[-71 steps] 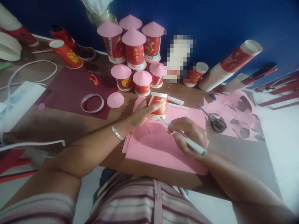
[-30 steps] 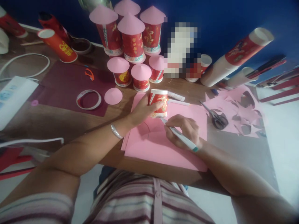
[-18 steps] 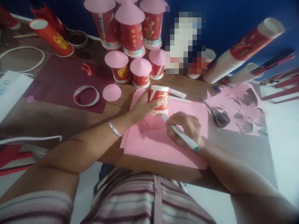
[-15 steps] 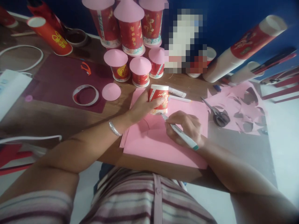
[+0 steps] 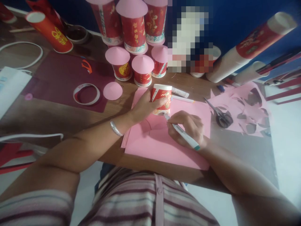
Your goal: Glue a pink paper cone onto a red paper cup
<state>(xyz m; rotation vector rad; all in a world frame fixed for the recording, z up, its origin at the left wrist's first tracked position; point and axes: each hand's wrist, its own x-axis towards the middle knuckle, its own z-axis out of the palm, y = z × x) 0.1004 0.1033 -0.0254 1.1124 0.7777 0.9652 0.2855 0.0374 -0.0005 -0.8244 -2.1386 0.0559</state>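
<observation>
My left hand [image 5: 145,106] is wrapped round a small red paper cup [image 5: 161,97] that stands upside down on a sheet of pink paper [image 5: 164,144]. A silver bracelet is on that wrist. My right hand [image 5: 188,128] pinches a white pen with a green end [image 5: 183,135]; the pen's tip touches the paper at the cup's rim. A curved line shows on the pink paper beside the cup.
Red cups with pink cone tops [image 5: 133,31] crowd the table's far side. A loose pink cone [image 5: 113,91] and a tape ring [image 5: 86,94] lie on the left. Scissors [image 5: 219,114] rest on pink scraps [image 5: 242,110] at right. Long cup stacks [image 5: 249,47] lean on the blue wall.
The view has tipped downward, so the far cups sit higher in frame. My right hand has crept with the pen tip along the cup's rim. My left hand kept hold of the cup.
</observation>
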